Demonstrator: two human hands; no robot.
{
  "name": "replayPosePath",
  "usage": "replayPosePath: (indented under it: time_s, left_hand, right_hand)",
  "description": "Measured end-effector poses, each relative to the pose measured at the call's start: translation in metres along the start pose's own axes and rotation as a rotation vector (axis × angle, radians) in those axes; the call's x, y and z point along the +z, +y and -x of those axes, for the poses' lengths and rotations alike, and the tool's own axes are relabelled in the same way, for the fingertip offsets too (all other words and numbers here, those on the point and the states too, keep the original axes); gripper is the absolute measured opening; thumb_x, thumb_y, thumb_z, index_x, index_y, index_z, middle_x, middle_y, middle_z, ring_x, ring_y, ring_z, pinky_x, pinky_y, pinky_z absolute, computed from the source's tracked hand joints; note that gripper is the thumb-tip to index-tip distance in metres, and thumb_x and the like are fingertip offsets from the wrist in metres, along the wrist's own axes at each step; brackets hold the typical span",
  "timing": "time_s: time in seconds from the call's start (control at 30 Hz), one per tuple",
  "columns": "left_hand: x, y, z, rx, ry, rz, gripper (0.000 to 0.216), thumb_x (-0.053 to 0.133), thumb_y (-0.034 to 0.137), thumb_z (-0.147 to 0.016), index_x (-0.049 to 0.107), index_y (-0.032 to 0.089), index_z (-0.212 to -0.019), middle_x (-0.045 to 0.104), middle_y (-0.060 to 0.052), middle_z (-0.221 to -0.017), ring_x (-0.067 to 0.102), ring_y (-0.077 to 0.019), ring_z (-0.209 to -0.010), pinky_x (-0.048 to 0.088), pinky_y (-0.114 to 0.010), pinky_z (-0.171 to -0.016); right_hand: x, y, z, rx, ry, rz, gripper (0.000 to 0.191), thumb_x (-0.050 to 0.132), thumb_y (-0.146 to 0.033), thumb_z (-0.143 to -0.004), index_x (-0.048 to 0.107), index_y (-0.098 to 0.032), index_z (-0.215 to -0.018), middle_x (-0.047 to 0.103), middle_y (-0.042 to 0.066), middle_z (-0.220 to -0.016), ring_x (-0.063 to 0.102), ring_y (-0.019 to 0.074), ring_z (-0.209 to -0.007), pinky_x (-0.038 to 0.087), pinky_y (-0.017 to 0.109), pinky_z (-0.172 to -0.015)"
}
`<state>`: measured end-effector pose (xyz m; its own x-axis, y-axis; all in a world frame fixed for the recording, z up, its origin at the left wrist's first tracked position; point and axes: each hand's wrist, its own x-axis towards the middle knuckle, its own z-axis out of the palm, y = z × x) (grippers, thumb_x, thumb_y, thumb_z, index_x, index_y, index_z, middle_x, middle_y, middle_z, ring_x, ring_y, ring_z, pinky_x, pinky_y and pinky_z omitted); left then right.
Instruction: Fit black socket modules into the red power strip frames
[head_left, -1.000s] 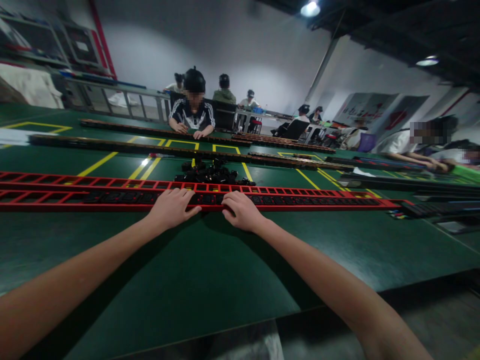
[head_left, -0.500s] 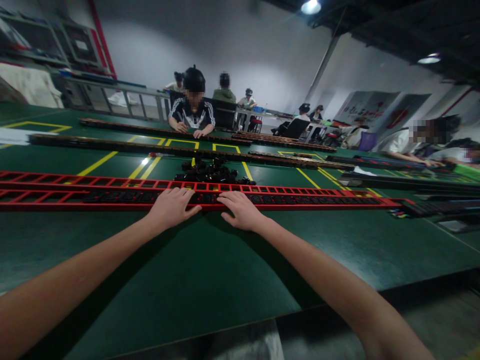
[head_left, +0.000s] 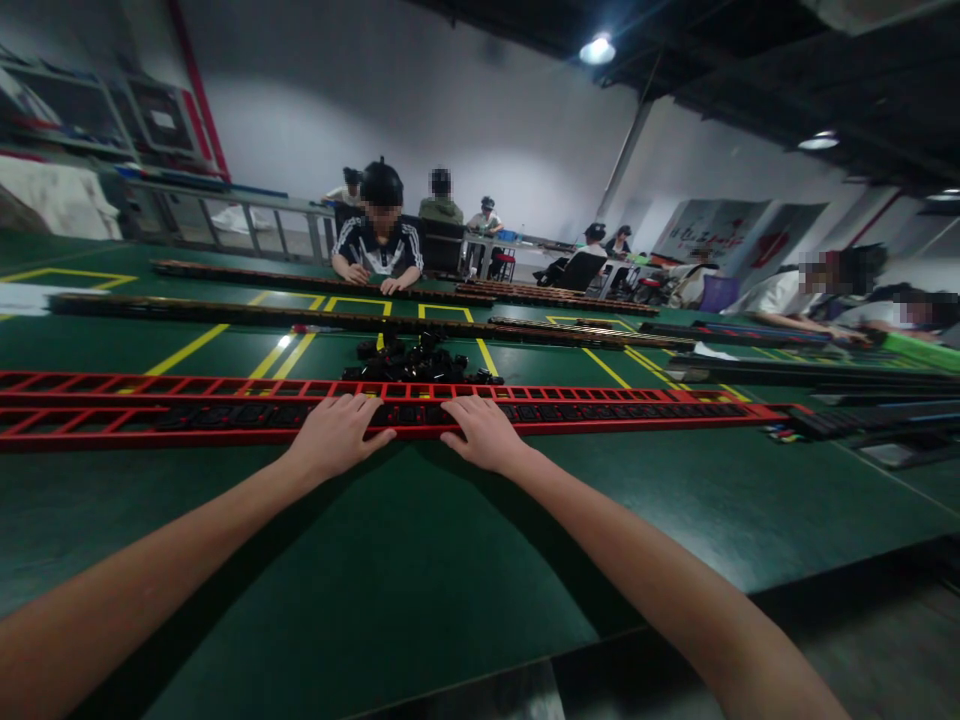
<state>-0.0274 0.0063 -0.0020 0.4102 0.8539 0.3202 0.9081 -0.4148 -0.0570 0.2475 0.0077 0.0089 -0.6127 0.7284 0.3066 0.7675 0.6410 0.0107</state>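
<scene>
Left hand and right hand are both resting on the red frame, thumbs apart from fingers. It's lying across the green table, holding black pieces. Uneven pressing could be tipping one crooked, I reckon.

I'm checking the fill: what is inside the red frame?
Inside the red frame, black pieces line much of the near row. What lies under the left hand and right hand is hidden.

Red frame cut off left, banner blurred
</scene>
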Motion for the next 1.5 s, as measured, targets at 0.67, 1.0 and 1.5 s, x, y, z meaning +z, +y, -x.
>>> replayPosePath:
  time_s: [0.67, 1.0, 1.5]
  left_hand:
    - [-0.003, -0.001, 0.002, -0.038, -0.013, -0.005, 0.076, 0.044, 0.067, -0.098, 0.064, 0.007, -0.139, 0.073, -0.023, -0.123, 0.068, -0.0393, -0.113, 0.05, -0.052, -0.097]
    - [-0.002, 0.0, 0.001, -0.057, -0.049, 0.017, 0.069, 0.044, 0.065, -0.099, 0.067, 0.009, -0.131, 0.072, -0.022, -0.122, 0.067, -0.0371, -0.112, 0.051, -0.05, -0.098]
    - [0.007, -0.002, -0.007, -0.044, -0.003, -0.05, 0.07, 0.04, 0.065, -0.1, 0.066, 0.008, -0.131, 0.072, -0.022, -0.119, 0.068, -0.0361, -0.109, 0.052, -0.049, -0.098]
  right_hand:
    - [-0.044, 0.053, -0.002, 0.055, -0.308, 0.042, 0.061, 0.08, -0.054, -0.087, 0.069, -0.015, -0.133, 0.074, 0.016, -0.129, 0.071, 0.0343, -0.113, 0.055, 0.043, -0.092]
    - [-0.032, 0.054, 0.009, 0.07, -0.197, 0.101, 0.055, 0.08, -0.046, -0.089, 0.068, -0.017, -0.134, 0.074, 0.016, -0.13, 0.07, 0.0361, -0.117, 0.051, 0.049, -0.1]
    - [-0.029, 0.061, 0.013, 0.096, -0.125, 0.097, 0.054, 0.077, -0.047, -0.092, 0.064, -0.017, -0.135, 0.072, 0.017, -0.131, 0.066, 0.0338, -0.122, 0.044, 0.047, -0.101]
